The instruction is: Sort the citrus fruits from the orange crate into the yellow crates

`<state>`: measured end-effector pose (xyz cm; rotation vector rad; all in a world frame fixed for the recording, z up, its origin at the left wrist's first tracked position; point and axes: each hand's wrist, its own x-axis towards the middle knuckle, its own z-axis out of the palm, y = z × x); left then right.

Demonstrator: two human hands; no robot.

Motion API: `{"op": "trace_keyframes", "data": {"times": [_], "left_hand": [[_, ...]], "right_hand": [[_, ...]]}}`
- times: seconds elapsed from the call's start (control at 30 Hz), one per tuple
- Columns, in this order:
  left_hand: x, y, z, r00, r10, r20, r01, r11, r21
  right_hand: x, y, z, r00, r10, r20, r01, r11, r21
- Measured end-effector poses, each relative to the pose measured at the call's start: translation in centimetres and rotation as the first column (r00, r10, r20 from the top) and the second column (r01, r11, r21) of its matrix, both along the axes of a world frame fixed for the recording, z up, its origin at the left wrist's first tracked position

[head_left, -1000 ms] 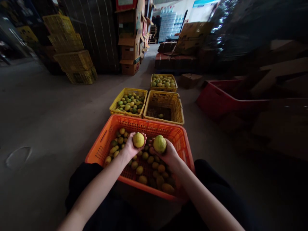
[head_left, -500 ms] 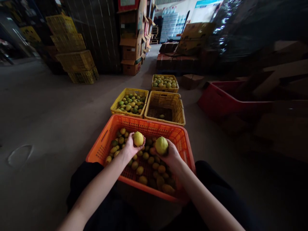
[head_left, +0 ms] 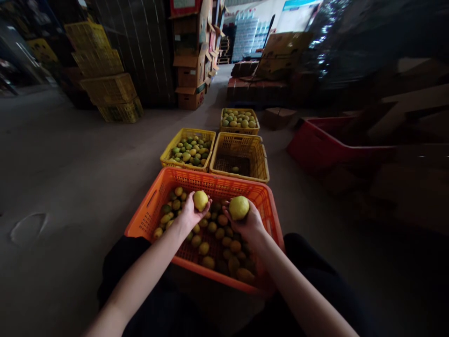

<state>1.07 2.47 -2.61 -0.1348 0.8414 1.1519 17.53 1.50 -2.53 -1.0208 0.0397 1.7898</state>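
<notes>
Above the orange crate (head_left: pixel 149 202), my left hand (head_left: pixel 191 213) holds a yellow lemon (head_left: pixel 200 201), with its fingers curled beneath and around it. To its right, my right hand (head_left: pixel 249 223) cups a larger, greenish-yellow lemon (head_left: pixel 239 208), the fingertips showing at its left side. The two held lemons are apart from each other. Below them, many loose lemons (head_left: pixel 208 262) lie in the orange crate, some yellow and some greenish; part of them are hidden by my hands and forearms.
Beyond the orange crate stand a yellow crate full of lemons (head_left: pixel 187 152), a yellow crate (head_left: pixel 261 161) with one fruit visible, and another full crate (head_left: pixel 240 120) behind. A red bin (head_left: pixel 312 145) is at right. Stacked yellow crates (head_left: pixel 108 89) and cardboard boxes (head_left: pixel 189 77) stand farther back.
The lemon in my right hand has turned and shifted slightly up and right, and more of my fingers show beside it. My left hand has barely moved.
</notes>
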Motion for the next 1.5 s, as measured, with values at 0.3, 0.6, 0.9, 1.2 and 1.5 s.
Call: {"op": "trace_keyframes", "data": {"times": [0.3,0.6,0.9,1.2,1.5], "left_hand": [[-0.1,0.2,0.8,0.998,-0.046,0.048,0.050,0.994,-0.093],[0.1,0.1,0.0,0.975,-0.221,-0.014,0.222,0.975,0.007],[0.1,0.1,-0.1,0.956,-0.292,-0.021,0.292,0.956,0.026],[0.3,-0.1,0.6,0.949,-0.312,-0.043,0.314,0.947,0.070],[0.6,-0.3,1.0,0.939,-0.336,-0.073,0.341,0.937,0.072]], "right_hand": [[-0.1,-0.3,0.8,0.990,0.130,-0.055,-0.123,0.986,0.113],[-0.2,-0.2,0.8,0.980,0.199,0.008,-0.199,0.980,0.007],[0.3,-0.1,0.2,0.948,0.317,0.011,-0.317,0.948,0.024],[0.3,0.0,-0.2,0.955,0.295,-0.006,-0.295,0.955,-0.016],[0.2,0.0,-0.1,0.946,0.324,-0.005,-0.324,0.946,-0.021]]}}
